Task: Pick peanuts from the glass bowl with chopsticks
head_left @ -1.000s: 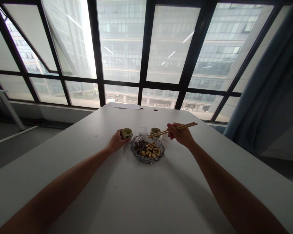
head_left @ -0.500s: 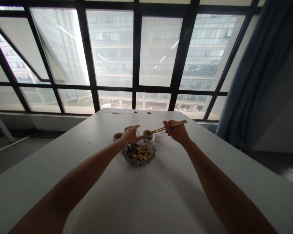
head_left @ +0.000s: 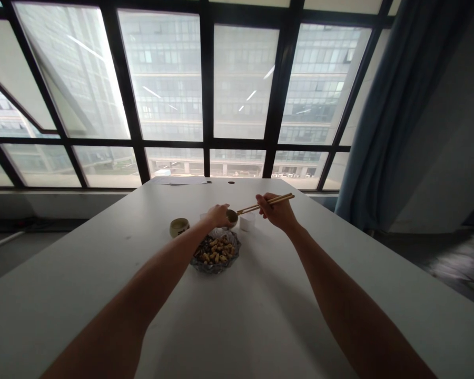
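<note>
My left hand (head_left: 218, 215) is closed around a small ceramic cup (head_left: 232, 218), whose dark mouth is tilted to the right. A pair of wooden chopsticks (head_left: 274, 200) is gripped in my right hand (head_left: 275, 209), their tips pointing left at the cup's rim. Just right of the cup stands a white cup (head_left: 247, 221). A second ceramic cup (head_left: 179, 227), pale with dark marks, sits upright to the left. Below my left hand is a scalloped glass bowl (head_left: 216, 267) with peanuts (head_left: 218, 249) and dark seeds, partly covered by my left forearm.
The white table (head_left: 237, 316) reaches forward to the windows. Sheets of paper (head_left: 178, 180) lie at its far edge near a dark round hole (head_left: 231, 182). A blue curtain (head_left: 373, 126) hangs at the right.
My left hand has moved from open beside the ceramic cup to closed on it, and the cup has tipped rightward. My right hand still holds the chopsticks. The view has shifted slightly right.
</note>
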Demonstrator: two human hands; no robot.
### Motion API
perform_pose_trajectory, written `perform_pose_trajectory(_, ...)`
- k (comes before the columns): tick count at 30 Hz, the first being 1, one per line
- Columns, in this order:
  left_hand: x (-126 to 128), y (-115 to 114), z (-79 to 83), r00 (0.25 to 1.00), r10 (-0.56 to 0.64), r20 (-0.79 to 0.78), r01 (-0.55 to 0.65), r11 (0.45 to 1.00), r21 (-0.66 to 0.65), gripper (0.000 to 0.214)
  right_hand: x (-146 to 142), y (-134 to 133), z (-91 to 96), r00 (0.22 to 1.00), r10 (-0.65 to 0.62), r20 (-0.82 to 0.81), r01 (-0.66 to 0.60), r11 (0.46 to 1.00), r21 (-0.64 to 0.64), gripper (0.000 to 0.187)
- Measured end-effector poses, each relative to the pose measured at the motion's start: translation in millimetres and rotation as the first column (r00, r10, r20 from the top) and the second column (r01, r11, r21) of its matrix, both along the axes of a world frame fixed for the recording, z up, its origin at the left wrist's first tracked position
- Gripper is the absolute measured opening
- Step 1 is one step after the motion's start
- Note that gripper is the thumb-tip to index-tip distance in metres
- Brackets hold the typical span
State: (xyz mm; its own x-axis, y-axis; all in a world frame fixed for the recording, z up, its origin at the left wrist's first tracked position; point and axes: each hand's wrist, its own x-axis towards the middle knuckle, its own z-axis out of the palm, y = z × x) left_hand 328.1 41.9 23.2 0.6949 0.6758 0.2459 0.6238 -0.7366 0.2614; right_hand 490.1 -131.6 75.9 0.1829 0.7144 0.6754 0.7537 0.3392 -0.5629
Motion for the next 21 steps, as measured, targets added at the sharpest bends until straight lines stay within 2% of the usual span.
perform_pose_trajectory(4, -4.1, -9.0, 1.6, 0.996, -0.08, 0.046, 0.077, 0.995, 0.067, 0.058, -1.2, 0.7, -3.0, 1.0, 0.013, 0.015, -0.013, 1.0, -0.008, 0.057)
perform_pose_trajectory(7, -7.0, -13.0, 1.8, 0.985, -0.142, 0.097, 0.132, 0.986, 0.105, 0.049, -2.6, 1.7, -5.2, 1.0, 0.011, 0.029, -0.011, 1.0, -0.006, 0.057)
perform_pose_trajectory(11, -9.8, -15.6, 1.7, 0.974, -0.179, 0.137, 0.166, 0.981, 0.096, 0.052, -4.5, 3.7, -8.9, 0.999, 0.021, 0.049, -0.02, 1.0, -0.012, 0.059)
perform_pose_trajectory(16, -12.6, -20.7, 2.8, 0.976, -0.196, 0.098, 0.189, 0.979, 0.077, 0.061, -8.4, 3.5, -10.5, 0.997, 0.051, 0.053, -0.048, 0.998, -0.046, 0.058)
perform_pose_trajectory(21, -16.0, -27.1, 6.9, 0.94, -0.326, 0.096, 0.307, 0.936, 0.169, 0.062, -10.8, -0.3, -5.9, 0.993, 0.054, 0.1, -0.049, 0.997, -0.057, 0.057)
